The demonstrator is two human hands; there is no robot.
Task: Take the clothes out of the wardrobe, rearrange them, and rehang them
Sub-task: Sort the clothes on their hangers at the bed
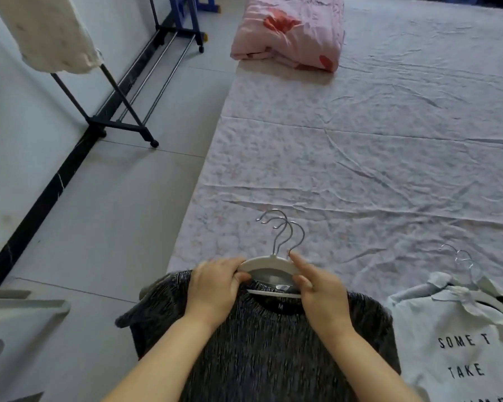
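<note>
A dark grey marled knit top (259,343) lies flat at bottom centre, its neck on white plastic hangers (269,264), silver hooks pointing up-frame. A white black-lettered T-shirt (453,343) lies at lower right, also on hangers.

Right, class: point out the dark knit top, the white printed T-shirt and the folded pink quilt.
dark knit top (259,343), head view, chest below the collar.
white printed T-shirt (447,323), head view, front above the lettering.
folded pink quilt (291,33), head view, top face.

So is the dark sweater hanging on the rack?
No, the dark sweater lies on the bed edge, with the left hand and right hand gripping its white hanger.
</note>
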